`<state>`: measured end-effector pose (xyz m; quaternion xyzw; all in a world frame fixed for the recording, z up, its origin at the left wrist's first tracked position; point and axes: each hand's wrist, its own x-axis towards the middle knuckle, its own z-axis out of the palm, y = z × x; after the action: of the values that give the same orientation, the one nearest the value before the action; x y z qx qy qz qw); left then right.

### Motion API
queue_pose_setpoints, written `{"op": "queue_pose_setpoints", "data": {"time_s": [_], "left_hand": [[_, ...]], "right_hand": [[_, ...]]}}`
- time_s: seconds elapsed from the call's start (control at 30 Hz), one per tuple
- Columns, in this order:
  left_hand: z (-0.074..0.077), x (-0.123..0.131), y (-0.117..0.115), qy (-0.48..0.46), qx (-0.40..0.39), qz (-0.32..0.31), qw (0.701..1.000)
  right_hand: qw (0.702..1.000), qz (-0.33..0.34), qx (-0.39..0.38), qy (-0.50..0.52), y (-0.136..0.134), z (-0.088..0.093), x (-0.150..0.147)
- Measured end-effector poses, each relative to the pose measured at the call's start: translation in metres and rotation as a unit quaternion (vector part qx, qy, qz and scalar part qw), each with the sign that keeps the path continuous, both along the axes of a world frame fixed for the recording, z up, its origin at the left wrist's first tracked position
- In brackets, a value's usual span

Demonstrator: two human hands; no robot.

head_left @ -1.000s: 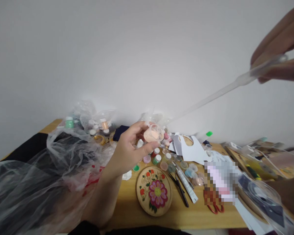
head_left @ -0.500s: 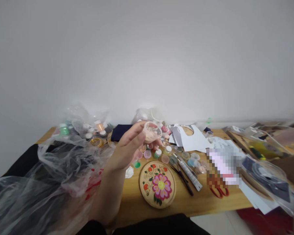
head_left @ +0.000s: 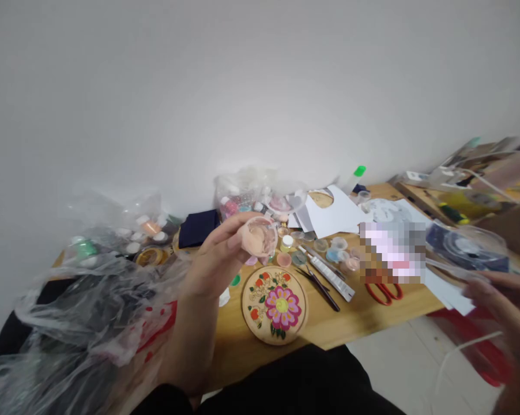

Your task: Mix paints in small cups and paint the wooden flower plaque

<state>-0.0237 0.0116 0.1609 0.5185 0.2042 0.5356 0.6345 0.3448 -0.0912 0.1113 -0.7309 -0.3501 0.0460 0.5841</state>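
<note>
L hand (head_left: 219, 262) raised mid-frame, forearm running up from bottom edge, wrist bent a bit; thumb + fingers curled in a pinch at the tips. R hand (head_left: 508, 311) low at far right edge, blurred, fingers pointing left, loosely curled; grip unclear.

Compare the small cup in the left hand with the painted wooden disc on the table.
The small cup is clear plastic with peach-coloured stuff inside; the painted wooden disc is opaque wood bearing a pink flower with red and green motifs. The cup is held up and tilted in the left hand; the disc lies flat on the table, untouched. The cup looks much smaller across than the disc. Both are round.
</note>
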Motion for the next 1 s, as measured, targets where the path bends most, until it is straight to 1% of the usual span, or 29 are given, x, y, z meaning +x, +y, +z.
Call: {"op": "queue_pose_setpoints", "data": {"time_s": [0.1,0.17,0.2,0.33,0.43,0.5,0.57,0.67,0.77,0.83,0.93,1.0], "left_hand": [[0.0,0.007,0.004,-0.01,-0.014,-0.04,0.999],[0.0,0.011,0.006,-0.007,-0.046,-0.045,0.998],[0.001,0.014,0.007,-0.01,-0.061,-0.043,0.997],[0.002,0.019,0.01,-0.024,-0.118,-0.032,0.992],[0.003,0.02,0.011,-0.026,-0.144,-0.015,0.989],[0.003,0.019,0.011,-0.034,-0.145,-0.005,0.989],[0.004,0.019,0.011,-0.036,-0.142,0.006,0.989],[0.004,0.018,0.01,-0.027,-0.134,0.019,0.99],[0.004,0.017,0.01,-0.02,-0.114,0.024,0.993],[0.003,0.016,0.011,-0.019,-0.108,0.033,0.993],[0.003,0.016,0.012,-0.034,-0.116,0.037,0.992],[0.003,0.016,0.012,-0.044,-0.121,0.033,0.991]], "right_hand": [[0.996,-0.053,-0.004,0.075,0.01,-0.021,0.003],[0.994,-0.061,-0.003,0.092,0.012,-0.04,0.01],[0.995,-0.061,0.009,0.084,0.012,-0.051,0.015],[0.995,-0.062,-0.038,0.065,0.007,-0.096,0.025],[0.995,-0.077,-0.055,0.037,0.007,-0.117,0.019],[0.995,-0.082,-0.063,0.01,0.01,-0.123,0.011],[0.994,-0.07,-0.077,-0.027,0.013,-0.123,0.004],[0.99,-0.025,-0.105,-0.092,0.017,-0.121,-0.002],[0.98,0.022,-0.133,-0.149,0.021,-0.122,-0.001],[0.972,0.041,-0.147,-0.179,0.023,-0.122,-0.001],[0.964,0.05,-0.153,-0.213,0.026,-0.117,-0.007],[0.959,0.068,-0.154,-0.226,0.027,-0.111,-0.018]]}}
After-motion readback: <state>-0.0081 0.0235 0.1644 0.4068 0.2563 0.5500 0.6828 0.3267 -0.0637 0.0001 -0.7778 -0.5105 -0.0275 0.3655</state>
